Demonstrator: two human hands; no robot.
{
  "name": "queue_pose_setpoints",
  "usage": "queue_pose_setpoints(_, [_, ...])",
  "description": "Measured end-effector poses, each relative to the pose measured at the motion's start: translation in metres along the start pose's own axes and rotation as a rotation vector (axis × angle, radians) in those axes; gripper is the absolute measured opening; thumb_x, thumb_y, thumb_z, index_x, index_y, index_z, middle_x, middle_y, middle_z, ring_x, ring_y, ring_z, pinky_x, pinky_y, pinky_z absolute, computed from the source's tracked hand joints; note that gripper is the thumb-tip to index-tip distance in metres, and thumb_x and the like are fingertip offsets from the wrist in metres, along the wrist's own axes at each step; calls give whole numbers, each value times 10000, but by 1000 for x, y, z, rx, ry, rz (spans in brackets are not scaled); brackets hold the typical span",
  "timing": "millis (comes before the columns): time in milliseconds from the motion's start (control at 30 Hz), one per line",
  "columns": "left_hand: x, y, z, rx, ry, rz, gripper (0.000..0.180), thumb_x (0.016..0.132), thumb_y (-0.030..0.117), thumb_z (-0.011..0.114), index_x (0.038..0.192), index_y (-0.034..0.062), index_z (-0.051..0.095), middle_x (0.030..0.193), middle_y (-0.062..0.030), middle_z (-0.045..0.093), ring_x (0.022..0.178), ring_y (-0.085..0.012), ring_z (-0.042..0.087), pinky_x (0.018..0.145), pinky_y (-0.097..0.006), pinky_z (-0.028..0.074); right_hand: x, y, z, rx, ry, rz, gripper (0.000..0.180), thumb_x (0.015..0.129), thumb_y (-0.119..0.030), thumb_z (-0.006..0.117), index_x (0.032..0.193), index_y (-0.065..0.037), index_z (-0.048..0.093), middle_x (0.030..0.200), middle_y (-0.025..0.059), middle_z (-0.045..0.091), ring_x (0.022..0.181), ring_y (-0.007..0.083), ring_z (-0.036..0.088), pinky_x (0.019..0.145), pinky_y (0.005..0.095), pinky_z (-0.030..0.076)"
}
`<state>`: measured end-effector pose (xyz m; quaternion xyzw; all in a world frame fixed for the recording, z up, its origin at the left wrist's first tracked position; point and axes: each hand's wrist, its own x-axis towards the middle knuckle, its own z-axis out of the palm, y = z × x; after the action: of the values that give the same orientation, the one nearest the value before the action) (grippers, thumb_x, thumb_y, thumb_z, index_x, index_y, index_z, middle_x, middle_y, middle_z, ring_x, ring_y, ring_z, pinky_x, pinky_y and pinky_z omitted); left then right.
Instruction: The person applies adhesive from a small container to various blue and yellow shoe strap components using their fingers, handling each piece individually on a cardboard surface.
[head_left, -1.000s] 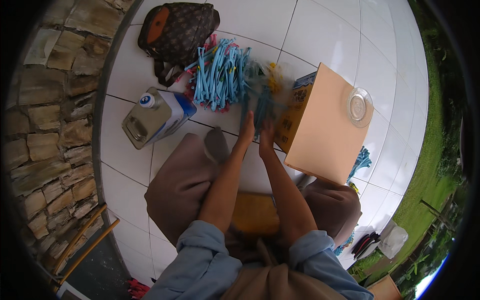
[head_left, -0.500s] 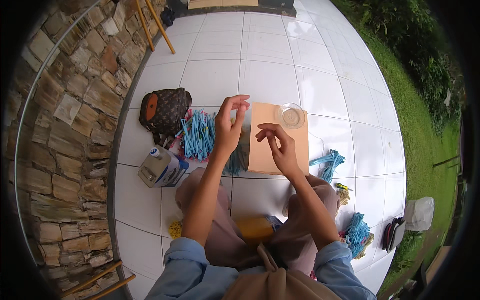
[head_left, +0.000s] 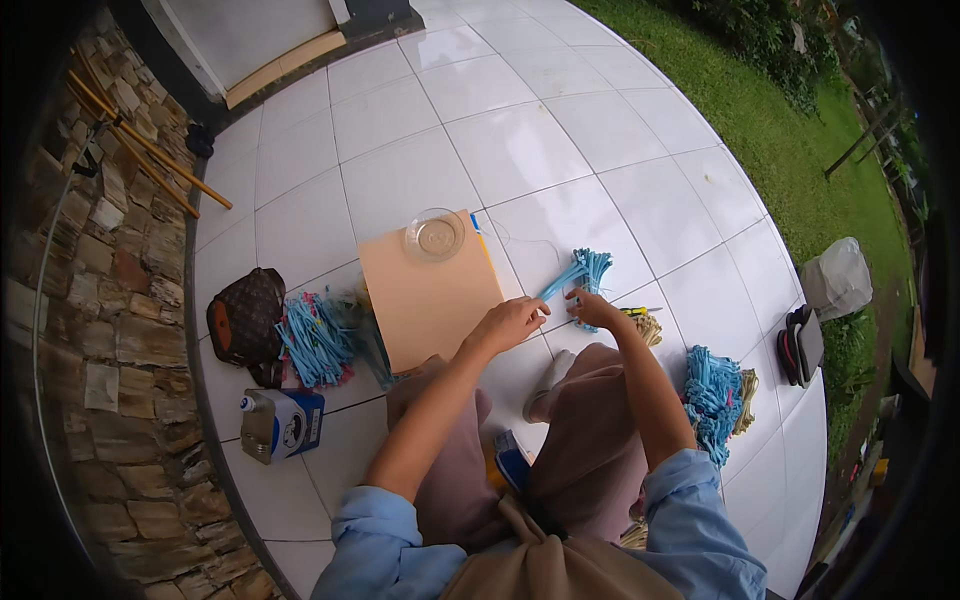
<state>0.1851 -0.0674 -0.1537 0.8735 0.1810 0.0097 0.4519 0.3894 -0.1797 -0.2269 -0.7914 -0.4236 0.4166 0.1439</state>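
At left, a heap of blue strips [head_left: 316,340] lies untouched on the tiled floor [head_left: 395,185]; at centre, a glass dish [head_left: 435,236] tops a cardboard box [head_left: 432,305]. My left hand [head_left: 508,324], loosely curled, looks empty. A blue bundle [head_left: 592,266], seemingly not yet lifted, lies by my right hand [head_left: 595,311], whose grip I cannot tell. Farther right, another blue pile [head_left: 711,400] waits.

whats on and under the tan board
On the tan board, a clear round dish sits near the far edge. Underneath is mostly covered; only a blue-and-yellow edge shows.
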Motion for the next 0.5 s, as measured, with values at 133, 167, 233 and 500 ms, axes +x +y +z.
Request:
queue_pose_setpoints(133, [75, -31, 57, -87, -1, 57, 202, 865, 185, 553, 1028, 71, 592, 893, -130, 615, 815, -251, 598, 739, -352, 468, 30, 30, 12, -118, 56, -35, 341, 804, -162, 576, 1118, -50, 505, 868, 225, 632, 854, 364, 617, 749, 421, 471])
queue_pose_setpoints(167, [92, -46, 73, -105, 77, 7, 197, 860, 143, 539, 1037, 67, 580, 900, -146, 604, 815, -273, 593, 734, -371, 469, 39, 45, 22, -23, 165, -6, 329, 800, -148, 571, 1106, -45, 511, 862, 225, 632, 846, 367, 616, 747, 422, 473])
queue_pose_setpoints(233, [117, -88, 104, 26, 237, -77, 209, 846, 90, 519, 1050, 71, 564, 924, -168, 589, 840, -299, 586, 753, -388, 468, 61, 62, 49, 169, 380, 57, 307, 790, -122, 562, 1082, -35, 524, 849, 226, 630, 829, 372, 616, 744, 423, 477])
queue_pose_setpoints(500, [159, -182, 180, -15, 206, -426, 411, 805, 81, 545, 1204, 61, 447, 1099, -200, 517, 1064, -362, 488, 897, -429, 403, 126, 84, 118, 1028, 434, 247, 555, 801, 31, 444, 1324, -35, 273, 1164, 200, 505, 941, 215, 557, 823, 307, 444])
